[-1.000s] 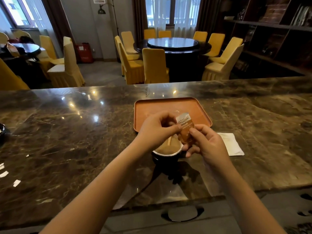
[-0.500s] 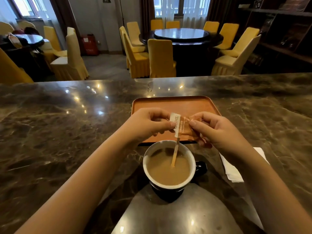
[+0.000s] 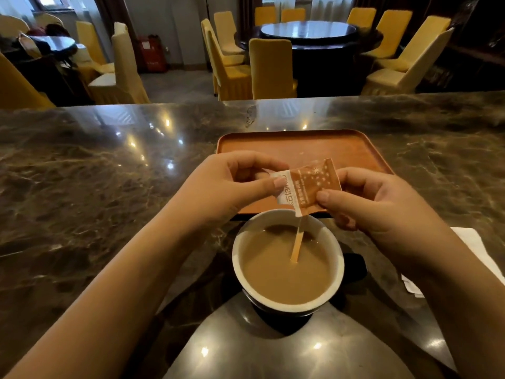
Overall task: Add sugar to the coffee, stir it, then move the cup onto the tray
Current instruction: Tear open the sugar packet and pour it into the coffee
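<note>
Head view: both hands hold one sugar packet [image 3: 307, 187] in the air, just beyond the far rim of the cup [image 3: 287, 259]. Left hand [image 3: 218, 190] pinches the white end with thumb and forefinger. Right hand [image 3: 374, 201] pinches the orange body, thumb on the near face. Packet's long axis runs roughly left-right and tilts, white end lower; its bottom corner hangs right over the far rim. Can't tell if it is torn open; no sugar seen falling.

Cup sits on the bench [image 3: 82, 187], full of milky coffee, dark handle on its right side. A wooden stirrer [image 3: 297, 243] stands in the coffee, leaning away toward the packet. Tray [image 3: 300, 144] lies just behind the cup, bare, near edge almost touching it. White napkin [image 3: 475, 247] on the bench at right, partly under the right forearm.

Judgement: still the sugar step. The pour needs the packet's mouth pointing down over the coffee, so a small shift toward the person. Right hand is nearer the handle for the later move, straight away onto the tray.
</note>
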